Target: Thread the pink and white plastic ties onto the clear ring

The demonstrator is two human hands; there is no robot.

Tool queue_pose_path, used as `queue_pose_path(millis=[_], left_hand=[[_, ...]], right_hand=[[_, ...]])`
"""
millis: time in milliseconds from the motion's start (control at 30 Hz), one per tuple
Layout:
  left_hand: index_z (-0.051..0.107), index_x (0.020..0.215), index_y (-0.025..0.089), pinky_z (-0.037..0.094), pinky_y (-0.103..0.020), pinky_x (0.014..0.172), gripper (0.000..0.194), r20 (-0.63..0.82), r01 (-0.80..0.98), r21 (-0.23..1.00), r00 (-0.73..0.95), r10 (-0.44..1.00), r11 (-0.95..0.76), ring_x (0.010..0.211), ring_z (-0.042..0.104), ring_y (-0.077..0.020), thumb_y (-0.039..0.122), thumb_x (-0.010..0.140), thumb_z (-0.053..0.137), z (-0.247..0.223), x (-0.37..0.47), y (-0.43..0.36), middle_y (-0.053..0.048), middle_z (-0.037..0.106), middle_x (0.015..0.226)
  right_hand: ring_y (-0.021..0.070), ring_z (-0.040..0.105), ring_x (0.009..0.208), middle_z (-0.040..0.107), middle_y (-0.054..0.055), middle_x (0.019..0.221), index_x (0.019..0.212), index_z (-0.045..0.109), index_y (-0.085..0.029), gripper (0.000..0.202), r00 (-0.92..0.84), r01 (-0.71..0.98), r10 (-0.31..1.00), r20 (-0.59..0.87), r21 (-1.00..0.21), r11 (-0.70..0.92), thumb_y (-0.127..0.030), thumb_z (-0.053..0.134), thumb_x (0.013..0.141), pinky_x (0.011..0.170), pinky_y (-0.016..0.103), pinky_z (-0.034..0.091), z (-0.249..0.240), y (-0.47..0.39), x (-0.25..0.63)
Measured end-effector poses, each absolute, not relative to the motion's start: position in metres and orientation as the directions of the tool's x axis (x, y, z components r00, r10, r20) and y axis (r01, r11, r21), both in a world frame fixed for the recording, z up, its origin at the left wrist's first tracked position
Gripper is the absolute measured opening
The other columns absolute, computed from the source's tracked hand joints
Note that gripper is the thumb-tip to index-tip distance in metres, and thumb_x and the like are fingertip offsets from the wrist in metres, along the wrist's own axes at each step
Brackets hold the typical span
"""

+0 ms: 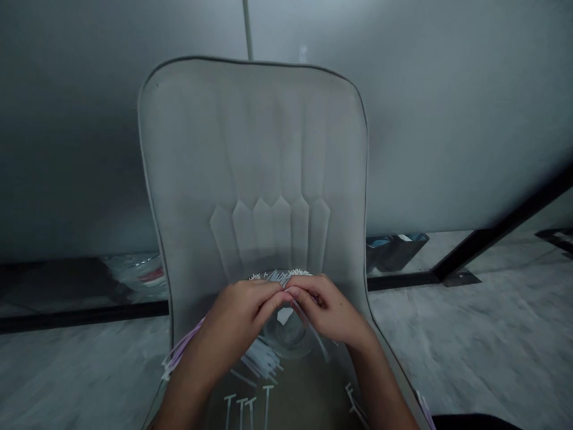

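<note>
Above the chair seat, the fingertips of my left hand [246, 307] and my right hand [329, 307] meet in a pinch. A thin pale strip [316, 333] runs from the pinch down to the right, and its upper end is hidden by my fingers. Beneath my hands is a clear round container [290, 345] with a white piece [285, 315] showing. A bundle of pale strips [264, 360] lies beside it to the left. Nearer me are several T-ended white sticks [267, 403]. Small white pieces and strips [299, 273] show just beyond my fingers.
The grey padded chair [264, 137] has its backrest against a pale panel [447, 107]. Purple strips [185, 346] lie at the seat's left edge, with more white sticks [353, 399] by my right forearm. A dark bag [396, 251] and clear plastic [134, 272] are behind, on the marble floor [505, 346].
</note>
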State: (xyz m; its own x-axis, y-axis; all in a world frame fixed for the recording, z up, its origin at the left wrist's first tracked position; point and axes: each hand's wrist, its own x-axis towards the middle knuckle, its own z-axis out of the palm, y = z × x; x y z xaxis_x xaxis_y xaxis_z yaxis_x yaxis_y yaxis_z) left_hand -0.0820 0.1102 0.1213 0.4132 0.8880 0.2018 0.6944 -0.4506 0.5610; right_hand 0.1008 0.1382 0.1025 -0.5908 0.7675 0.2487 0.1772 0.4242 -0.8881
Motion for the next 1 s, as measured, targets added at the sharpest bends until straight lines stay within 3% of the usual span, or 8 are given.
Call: queue_pose_path(millis=[133, 267, 533, 1000], left_hand=[[0.063, 0.074, 0.02, 0.041, -0.026, 0.067, 0.031, 0.185, 0.679, 0.6, 0.396, 0.899, -0.423, 0.071, 0.061, -0.0147, 0.03, 0.098, 0.046, 0.114, -0.078, 0.115, 0.0, 0.069, 0.075], [0.063, 0.08, 0.02, 0.042, -0.028, 0.068, 0.029, 0.166, 0.728, 0.543, 0.396, 0.903, -0.419, 0.075, 0.063, -0.0172, 0.031, 0.098, 0.044, 0.106, -0.069, 0.12, -0.002, 0.07, 0.081], [0.055, 0.085, 0.019, 0.043, -0.031, 0.069, 0.031, 0.209, 0.744, 0.506, 0.385, 0.899, -0.436, 0.078, 0.06, -0.0188, 0.031, 0.101, 0.031, 0.115, -0.059, 0.108, -0.005, 0.064, 0.085], [0.048, 0.084, 0.02, 0.041, -0.033, 0.07, 0.018, 0.132, 0.751, 0.513, 0.408, 0.903, -0.415, 0.076, 0.055, -0.0183, 0.012, 0.092, 0.034, 0.122, -0.061, 0.1, -0.002, 0.056, 0.083]], right_hand=[[0.0109, 0.039, 0.055, 0.042, -0.004, 0.056, 0.064, 0.045, -0.019, 0.035, -0.586, 0.172, 0.778, 0.226, -0.903, 0.393, -0.027, 0.041, 0.098, 0.052, 0.024, 0.029, 0.097, 0.142, 0.102], [0.011, 0.039, 0.056, 0.042, -0.004, 0.056, 0.064, 0.045, -0.019, 0.035, -0.564, 0.224, 0.799, 0.208, -0.893, 0.39, -0.029, 0.044, 0.097, 0.052, 0.024, 0.028, 0.092, 0.147, 0.107], [0.01, 0.04, 0.05, 0.043, -0.005, 0.053, 0.067, 0.048, -0.019, 0.038, -0.579, 0.134, 0.792, 0.193, -0.936, 0.326, -0.039, 0.043, 0.098, 0.049, 0.023, 0.031, 0.094, 0.146, 0.112], [0.0111, 0.041, 0.055, 0.047, -0.003, 0.058, 0.072, 0.057, -0.018, 0.031, -0.574, 0.195, 0.785, 0.232, -0.893, 0.406, -0.03, 0.044, 0.098, 0.053, 0.024, 0.032, 0.103, 0.144, 0.115]])
